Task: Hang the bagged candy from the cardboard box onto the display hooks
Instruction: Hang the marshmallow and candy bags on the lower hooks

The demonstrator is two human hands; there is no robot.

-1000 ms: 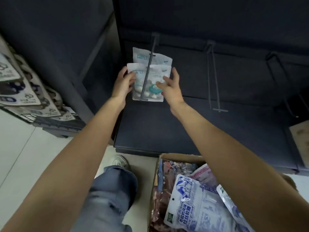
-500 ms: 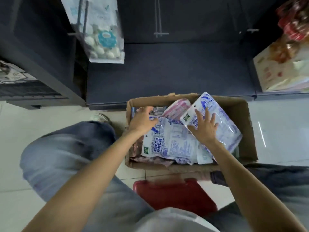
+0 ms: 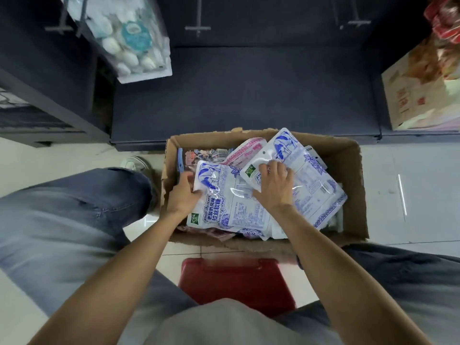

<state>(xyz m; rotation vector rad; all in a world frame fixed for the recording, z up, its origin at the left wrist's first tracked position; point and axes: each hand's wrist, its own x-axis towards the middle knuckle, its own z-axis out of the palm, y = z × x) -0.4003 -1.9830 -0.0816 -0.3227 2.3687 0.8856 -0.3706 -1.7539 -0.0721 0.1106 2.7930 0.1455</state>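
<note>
At far left a hung bag [image 3: 134, 43] of white candies hangs on a hook [image 3: 62, 18] of the dark display, its bottom edge tilted toward the lower right. Two more hooks show along the top: a middle hook [image 3: 198, 21] and a right hook [image 3: 354, 17], three in all, each ending in a short crossbar.

Below them an open box [image 3: 353, 185] sits on the tiled floor [image 3: 410, 195], against the foot of the display, and it holds a loose pile of candy bags. The left hand [image 3: 183, 195] curls its fingers round the left edge of the left bag [image 3: 224, 207], a white bag with blue print that lies flat, its long axis running up and down the view with the cow picture at the far end. Beneath it a dark bag [image 3: 199, 155] and a pink bag [image 3: 246, 150] peek out at the far side of the box. The right hand [image 3: 273, 185] presses down with curled fingers on the near-left corner of the right bag [image 3: 306, 180], a second white and blue one; whether it pinches it I cannot tell. That bag lies askew, its long axis running from upper left to lower right, its hang hole at the upper left. Two blue-print bags can be counted plainly; more lie hidden under them.

A red stool [image 3: 236, 282] sits between the knees, just near of the box. At far right a carton [image 3: 418, 90] stands on the display shelf.
</note>
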